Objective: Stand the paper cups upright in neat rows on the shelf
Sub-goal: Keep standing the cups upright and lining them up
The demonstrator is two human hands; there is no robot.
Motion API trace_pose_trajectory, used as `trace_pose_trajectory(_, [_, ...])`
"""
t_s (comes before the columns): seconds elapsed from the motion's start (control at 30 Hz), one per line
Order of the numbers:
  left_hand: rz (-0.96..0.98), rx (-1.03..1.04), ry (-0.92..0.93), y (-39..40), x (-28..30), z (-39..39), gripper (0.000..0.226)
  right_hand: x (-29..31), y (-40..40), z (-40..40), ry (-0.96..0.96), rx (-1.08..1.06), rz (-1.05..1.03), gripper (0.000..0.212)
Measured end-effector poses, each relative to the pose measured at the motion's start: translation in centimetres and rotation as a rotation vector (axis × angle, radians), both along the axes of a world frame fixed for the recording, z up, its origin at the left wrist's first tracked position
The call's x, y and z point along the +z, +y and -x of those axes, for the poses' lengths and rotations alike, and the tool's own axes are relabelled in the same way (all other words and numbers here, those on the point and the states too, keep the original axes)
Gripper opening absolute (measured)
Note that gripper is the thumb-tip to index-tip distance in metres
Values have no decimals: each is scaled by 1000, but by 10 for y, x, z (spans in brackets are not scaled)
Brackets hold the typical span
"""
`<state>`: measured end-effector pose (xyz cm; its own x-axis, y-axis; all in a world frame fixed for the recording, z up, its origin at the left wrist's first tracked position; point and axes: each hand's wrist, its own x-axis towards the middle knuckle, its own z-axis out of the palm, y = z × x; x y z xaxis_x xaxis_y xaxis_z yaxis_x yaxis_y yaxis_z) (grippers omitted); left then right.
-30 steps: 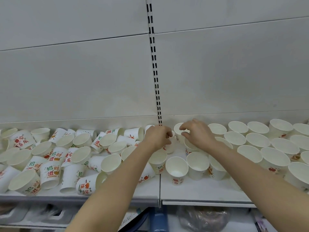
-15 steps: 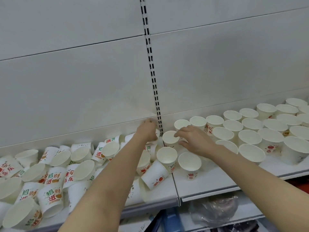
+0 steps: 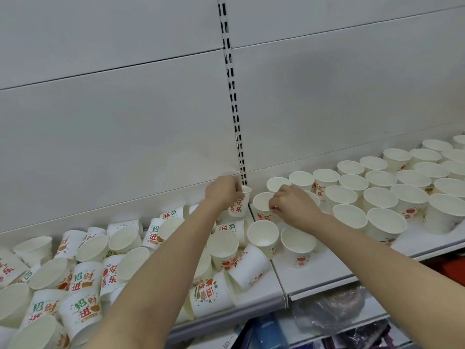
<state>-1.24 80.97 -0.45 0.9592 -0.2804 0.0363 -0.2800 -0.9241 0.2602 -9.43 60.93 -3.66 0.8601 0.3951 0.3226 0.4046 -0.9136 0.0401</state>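
Left of the slotted upright (image 3: pixel 232 96), the shelf (image 3: pixel 327 270) is crowded with tipped paper cups (image 3: pixel 85 280) lying against each other from the back wall to the near edge, leaving no bare path. To the right, upright cups (image 3: pixel 380 197) stand close in rows toward the far side. A bare strip runs along the near right edge, in front of two lone cups (image 3: pixel 298 244). Above every cup the space before the back panel (image 3: pixel 113 134) is open.

Bright, even, diffuse light with no glare. Soft shadows fall on the shelf (image 3: pixel 314 278) beneath the paper cups (image 3: pixel 298 244). Wide-angle distortion bends the edges; detail is slightly soft throughout.
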Motion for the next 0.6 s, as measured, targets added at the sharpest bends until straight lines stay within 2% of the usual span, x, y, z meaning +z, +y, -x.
trace_pose_trajectory(0.1, [40,-58,-34,1,-5,8,5,-2,-1,-2,-57,-32,107,18])
trace_pose_trajectory(0.17, [32,-112,-10,5,-12,10,13,-4,-2,-2,-68,-38,119,20])
trace_pose_trajectory(0.23, [10,-182,-49,14,-8,14,31,-4,-2,0,-40,-38,83,14])
trace_pose_trajectory(0.3, [-8,-308,-82,23,4,21,29,1,-1,8,-32,-39,-24,11])
trace_pose_trajectory(0.37, [-80,-463,37,28,14,27,23,9,2,21,-29,-56,-143,12])
trace_pose_trajectory(0.47, [-223,-580,268,27,16,35,29,18,11,42,22,-34,-311,17])
trace_pose_trajectory(0.53, [-351,-618,243,22,15,37,32,19,19,54,96,11,-363,23])
trace_pose_trajectory(0.6, [-443,-642,142,18,15,38,30,17,25,65,167,38,-353,24])
